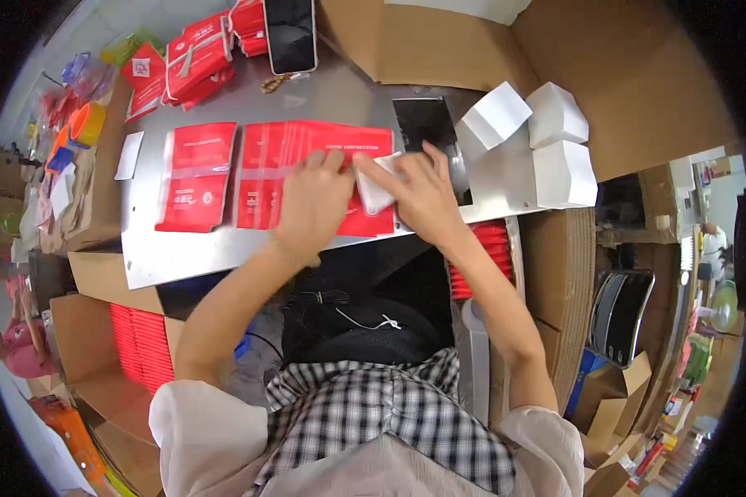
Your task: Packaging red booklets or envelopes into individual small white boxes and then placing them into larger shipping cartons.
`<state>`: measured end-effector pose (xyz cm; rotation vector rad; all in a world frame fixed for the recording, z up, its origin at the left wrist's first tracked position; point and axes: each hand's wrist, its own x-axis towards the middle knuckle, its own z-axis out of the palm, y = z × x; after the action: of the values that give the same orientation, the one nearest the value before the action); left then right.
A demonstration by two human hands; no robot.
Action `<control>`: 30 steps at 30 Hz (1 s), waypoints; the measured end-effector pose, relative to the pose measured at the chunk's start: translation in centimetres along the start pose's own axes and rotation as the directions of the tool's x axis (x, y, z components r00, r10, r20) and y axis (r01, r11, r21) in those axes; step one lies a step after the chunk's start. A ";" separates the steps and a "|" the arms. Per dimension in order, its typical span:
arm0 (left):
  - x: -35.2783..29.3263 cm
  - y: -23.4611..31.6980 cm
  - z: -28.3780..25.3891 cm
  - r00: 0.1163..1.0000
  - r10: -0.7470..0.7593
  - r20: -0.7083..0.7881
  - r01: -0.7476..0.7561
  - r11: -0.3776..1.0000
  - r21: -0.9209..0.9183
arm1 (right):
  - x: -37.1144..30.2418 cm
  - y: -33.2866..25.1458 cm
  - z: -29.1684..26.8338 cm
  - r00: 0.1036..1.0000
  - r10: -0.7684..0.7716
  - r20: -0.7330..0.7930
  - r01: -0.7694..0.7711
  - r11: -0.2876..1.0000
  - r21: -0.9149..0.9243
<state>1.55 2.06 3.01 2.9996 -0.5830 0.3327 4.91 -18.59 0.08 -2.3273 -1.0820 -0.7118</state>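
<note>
Red flat packets [261, 178] with pale printing lie overlapped on the metal table, under both hands. My left hand [313, 199] rests on them with its fingers curled down and closed at the packets; the fingertips are partly hidden. In my right hand [427, 195] is a small white pad [375, 192] with rounded corners, held over the right end of the red packets. Whether it is one piece or a stack I cannot tell. To the left lies a separate pile of red packets [197, 178] under a clear strip.
White blocks [559, 116], perhaps stacked cards, stand at the table's right, before a cardboard box [638, 91]. At the back lie tied red bundles [197, 62] and a phone [291, 37]. Tape rolls [87, 124] sit at far left. Cartons of red packets [141, 344] stand below.
</note>
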 end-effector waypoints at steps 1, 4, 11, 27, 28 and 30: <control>0.2 -1.4 0.3 0.990 0.057 -0.130 -0.056 0.998 0.015 | -0.6 -0.4 0.4 0.985 0.156 0.073 -0.157 0.987 0.017; 0.3 -5.1 1.0 0.977 0.133 -0.169 -0.170 0.959 -0.228 | 0.4 -4.9 1.1 0.966 -0.203 0.157 0.142 0.932 0.332; -4.1 -1.6 1.0 0.969 0.112 -0.220 -0.197 0.889 -0.414 | 2.1 -2.3 -1.9 0.953 0.086 0.292 -0.189 0.918 0.349; -0.7 -1.5 -0.4 0.997 0.060 -0.043 -0.072 0.919 -0.387 | 4.0 10.3 -10.8 0.559 0.789 0.256 -0.828 0.513 0.226; -0.7 -1.4 -0.7 1.000 0.017 0.017 -0.009 0.922 -0.386 | 3.9 10.1 -10.7 0.499 0.822 0.276 -0.864 0.445 0.236; -0.5 -1.3 -0.7 0.999 0.044 0.001 -0.041 0.935 -0.353 | 2.9 11.0 -9.5 0.778 0.622 0.088 -0.623 0.782 -0.025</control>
<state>1.41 3.50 3.58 2.6467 -0.6325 0.1921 12.80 -29.11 6.89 -2.5087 -0.2753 -0.3369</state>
